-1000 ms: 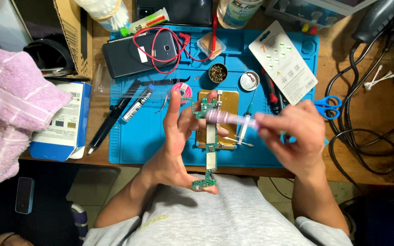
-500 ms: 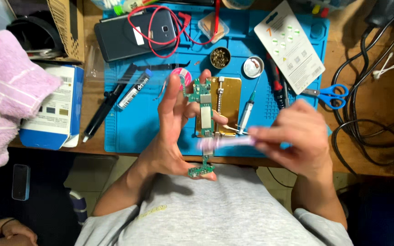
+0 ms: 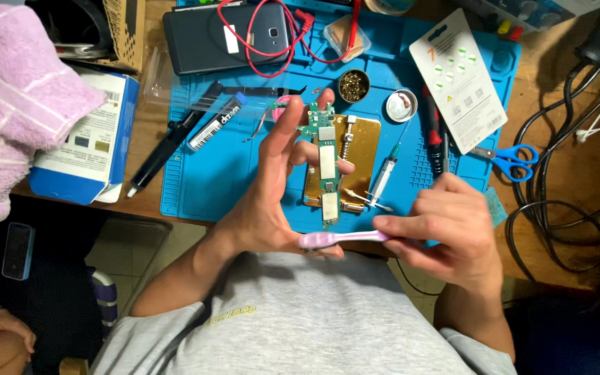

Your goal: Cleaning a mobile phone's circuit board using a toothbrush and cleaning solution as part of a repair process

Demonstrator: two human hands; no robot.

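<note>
Left hand [image 3: 269,201] fingers grip circuit board [image 3: 322,163] upright at frame centre; right hand [image 3: 446,232] fingers pinch toothbrush [image 3: 342,238] crosswise, head at board's lower end.

Single view, from a head-worn camera, looking steeply down over the chest and grey shirt [image 3: 300,326] onto the desk edge. Facing forward and down, far edge of the blue mat [image 3: 203,180] toward the top of frame, lap and floor at the bottom. Close range: left hand [image 3: 272,187] and right hand [image 3: 446,236] fill the centre, just above the shirt. Reaching sideways from the pink towel [image 3: 15,97] at left to the cables [image 3: 564,208] at right. No second view, so no shared part to compare.
</note>
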